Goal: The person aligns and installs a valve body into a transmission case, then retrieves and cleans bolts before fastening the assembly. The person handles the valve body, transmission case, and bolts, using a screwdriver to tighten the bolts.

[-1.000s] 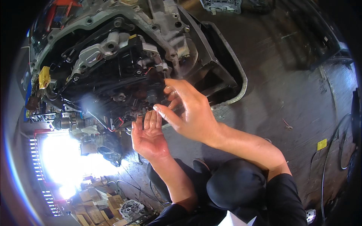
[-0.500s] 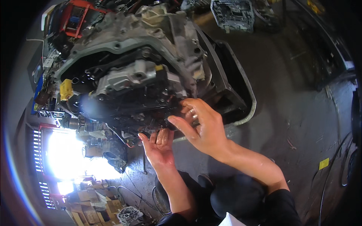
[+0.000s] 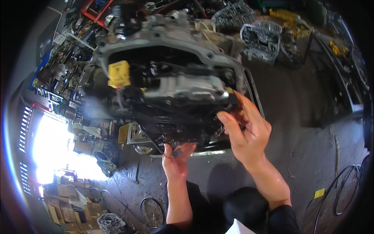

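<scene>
In front of me is a grey gearbox housing (image 3: 177,45) with a wide open face. A valve body (image 3: 187,87) with a silver upper part and a dark, oily lower part sits at this opening. My right hand (image 3: 251,140) is closed round its right end, thumb in front and fingers partly hidden behind. Below, my left hand (image 3: 177,167) grips the lower edge, with its fingertips partly hidden underneath. Both hands look wet with oil. A yellow tag (image 3: 119,74) hangs at the left of the opening. Blur hides the small parts.
Behind the housing, more metal gearbox cases (image 3: 261,41) lie on the floor. Machine parts crowd the left side near a bright doorway (image 3: 52,150). Cardboard boxes (image 3: 70,206) and another casting (image 3: 111,222) are at lower left. A black cable (image 3: 346,191) curls at the right.
My view has turned, so the housing appears farther right. My right hand has moved up to the valve body's right end and closed on it; my left hand now grips its lower edge.
</scene>
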Action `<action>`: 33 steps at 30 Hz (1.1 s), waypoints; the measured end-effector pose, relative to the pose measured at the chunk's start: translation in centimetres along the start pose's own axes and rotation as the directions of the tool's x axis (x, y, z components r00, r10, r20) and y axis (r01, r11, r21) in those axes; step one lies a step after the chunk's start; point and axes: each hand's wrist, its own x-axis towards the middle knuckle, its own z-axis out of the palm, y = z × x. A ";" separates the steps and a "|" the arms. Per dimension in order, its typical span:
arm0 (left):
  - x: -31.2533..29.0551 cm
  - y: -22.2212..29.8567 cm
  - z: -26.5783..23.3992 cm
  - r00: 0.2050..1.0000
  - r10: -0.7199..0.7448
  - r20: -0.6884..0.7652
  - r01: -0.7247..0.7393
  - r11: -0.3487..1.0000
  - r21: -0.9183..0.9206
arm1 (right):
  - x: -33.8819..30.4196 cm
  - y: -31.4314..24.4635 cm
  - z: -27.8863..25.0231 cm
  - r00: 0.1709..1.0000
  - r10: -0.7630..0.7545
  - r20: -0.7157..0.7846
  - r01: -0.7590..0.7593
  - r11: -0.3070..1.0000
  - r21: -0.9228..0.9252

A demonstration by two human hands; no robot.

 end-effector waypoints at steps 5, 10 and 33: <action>0.8 -0.1 -0.9 1.000 0.017 0.012 -0.017 0.999 0.042 | -0.6 0.0 0.3 1.000 0.023 -0.015 -0.023 1.000 0.019; 1.4 -0.5 -2.4 0.998 0.051 0.038 -0.053 0.998 0.033 | -1.1 0.2 0.4 1.000 0.008 -0.002 -0.008 1.000 -0.008; 2.2 -0.9 -3.3 0.951 0.222 0.213 -0.273 0.929 0.250 | -1.3 0.9 0.2 1.000 -0.029 0.000 0.029 0.999 0.014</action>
